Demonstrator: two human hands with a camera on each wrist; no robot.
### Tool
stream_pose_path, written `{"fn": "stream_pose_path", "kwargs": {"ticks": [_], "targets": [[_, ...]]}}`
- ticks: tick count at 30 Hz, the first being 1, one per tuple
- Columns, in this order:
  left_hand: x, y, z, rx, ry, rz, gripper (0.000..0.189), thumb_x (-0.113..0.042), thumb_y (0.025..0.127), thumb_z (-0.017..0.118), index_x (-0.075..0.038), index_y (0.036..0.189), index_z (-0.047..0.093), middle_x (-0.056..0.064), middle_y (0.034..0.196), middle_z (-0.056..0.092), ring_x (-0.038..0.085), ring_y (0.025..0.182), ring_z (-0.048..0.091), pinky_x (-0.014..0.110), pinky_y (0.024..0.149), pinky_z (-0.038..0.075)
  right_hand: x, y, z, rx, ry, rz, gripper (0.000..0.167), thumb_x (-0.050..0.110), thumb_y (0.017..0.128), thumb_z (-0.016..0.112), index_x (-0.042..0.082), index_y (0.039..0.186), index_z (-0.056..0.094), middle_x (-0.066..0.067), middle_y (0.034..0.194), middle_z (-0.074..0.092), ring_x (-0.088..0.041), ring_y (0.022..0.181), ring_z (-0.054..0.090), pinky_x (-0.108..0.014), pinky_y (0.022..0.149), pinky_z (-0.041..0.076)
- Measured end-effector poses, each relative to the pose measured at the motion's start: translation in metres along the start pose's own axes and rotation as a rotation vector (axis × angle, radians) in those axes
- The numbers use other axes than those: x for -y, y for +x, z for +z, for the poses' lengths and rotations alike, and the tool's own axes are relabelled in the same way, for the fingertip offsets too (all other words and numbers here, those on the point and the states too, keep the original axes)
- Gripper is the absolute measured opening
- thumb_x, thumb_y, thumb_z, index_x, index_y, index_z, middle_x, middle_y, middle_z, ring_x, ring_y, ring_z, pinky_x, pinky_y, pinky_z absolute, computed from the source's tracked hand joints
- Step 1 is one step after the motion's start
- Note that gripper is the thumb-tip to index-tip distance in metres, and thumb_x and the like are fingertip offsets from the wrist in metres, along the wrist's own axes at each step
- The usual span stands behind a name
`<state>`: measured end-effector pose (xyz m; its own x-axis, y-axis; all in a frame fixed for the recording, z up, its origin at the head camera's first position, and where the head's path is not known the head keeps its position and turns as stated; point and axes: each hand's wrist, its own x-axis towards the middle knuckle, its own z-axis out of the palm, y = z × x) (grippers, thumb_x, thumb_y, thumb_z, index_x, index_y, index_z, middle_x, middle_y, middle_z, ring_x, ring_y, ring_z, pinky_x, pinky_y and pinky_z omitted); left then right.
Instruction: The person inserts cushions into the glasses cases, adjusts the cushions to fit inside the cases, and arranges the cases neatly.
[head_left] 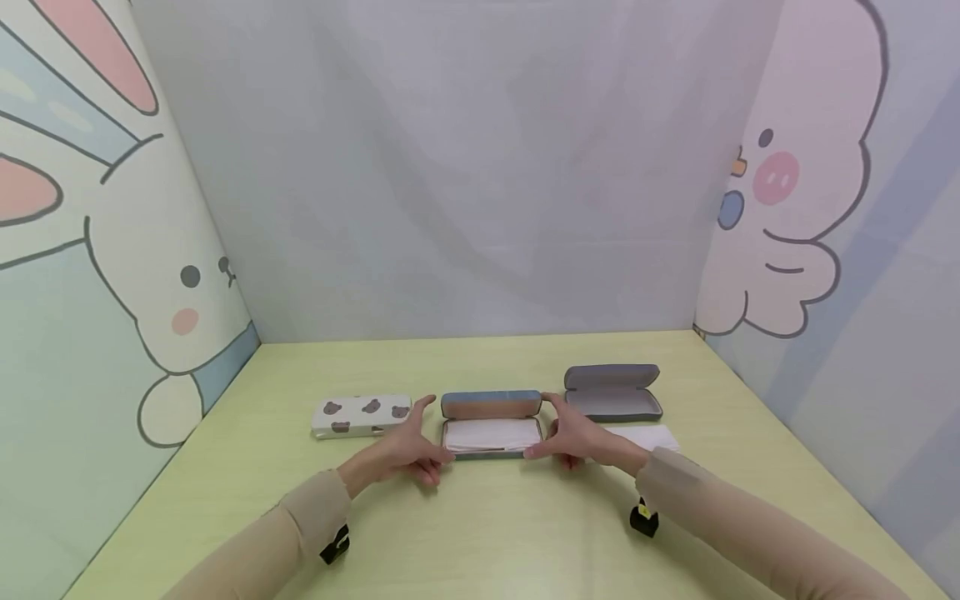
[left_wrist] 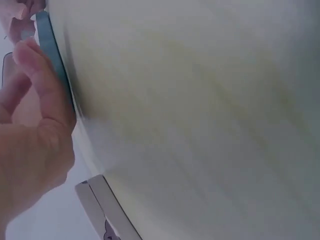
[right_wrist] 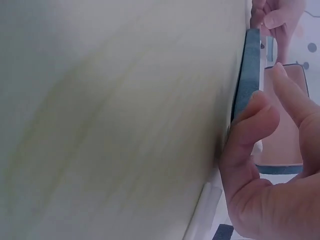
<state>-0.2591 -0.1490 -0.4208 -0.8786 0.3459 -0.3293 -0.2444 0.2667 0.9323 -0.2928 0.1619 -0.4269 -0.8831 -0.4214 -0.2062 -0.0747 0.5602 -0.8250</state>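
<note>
Fully, head view alone: white cloth (head_left: 491, 433) inside blue case (head_left: 489, 456)

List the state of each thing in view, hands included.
Blue hinged case with pinkish lining: lid open.
White sheet inside it: lying in the base.
Left hand: thumb at the blue case's front left corner.
Right hand: thumb at the blue case's front right corner.
Grey hinged case: lid open.
White bear-patterned case: shut.
Loose white sheet: flat, partly hidden.
</note>
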Motion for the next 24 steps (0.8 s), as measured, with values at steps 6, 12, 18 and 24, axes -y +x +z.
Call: {"fn": "stream_pose_path", "kwargs": {"ticks": [6,12,18,24], "targets": [[0.004,0.003,0.013,0.036,0.000,0.017,0.112,-0.004,0.083,0.074,-0.025,0.152,-0.012,0.010,0.063,0.065,0.015,0.045,0.061,0.031,0.046,0.056,-0.006,0.004,0.007,0.028,-0.048,-0.085,0.130,0.035,0.067,0.088,0.006,0.153,-0.004,-0.010,0.077,0.058,-0.016,0.037,0.047,-0.033,0.037,0.047],[0.004,0.005,0.023,-0.052,0.073,0.072,0.109,-0.007,0.079,0.078,-0.019,0.151,-0.002,0.009,0.055,0.060,0.014,0.039,0.058,0.031,0.040,0.053,-0.005,0.007,0.011,-0.016,-0.079,-0.094,0.130,0.035,0.063,0.090,0.005,0.151,0.000,-0.008,0.070,0.057,-0.015,0.032,0.046,-0.032,0.033,0.044],[0.002,0.003,0.031,-0.119,0.131,0.112,0.105,-0.014,0.077,0.082,-0.015,0.148,0.005,0.008,0.050,0.056,0.014,0.034,0.054,0.033,0.035,0.050,-0.001,0.007,0.016,-0.063,-0.123,-0.093,0.118,0.037,0.060,0.092,0.004,0.142,0.013,-0.004,0.052,0.053,-0.013,0.028,0.042,-0.029,0.029,0.038],[-0.005,0.000,0.037,-0.205,0.249,0.124,0.106,-0.019,0.075,0.084,-0.011,0.147,0.007,0.012,0.050,0.057,0.013,0.032,0.052,0.036,0.034,0.049,0.005,0.007,0.020,-0.106,-0.142,-0.094,0.099,0.035,0.059,0.093,0.006,0.127,0.026,-0.005,0.053,0.052,-0.013,0.027,0.041,-0.029,0.028,0.037]]}}
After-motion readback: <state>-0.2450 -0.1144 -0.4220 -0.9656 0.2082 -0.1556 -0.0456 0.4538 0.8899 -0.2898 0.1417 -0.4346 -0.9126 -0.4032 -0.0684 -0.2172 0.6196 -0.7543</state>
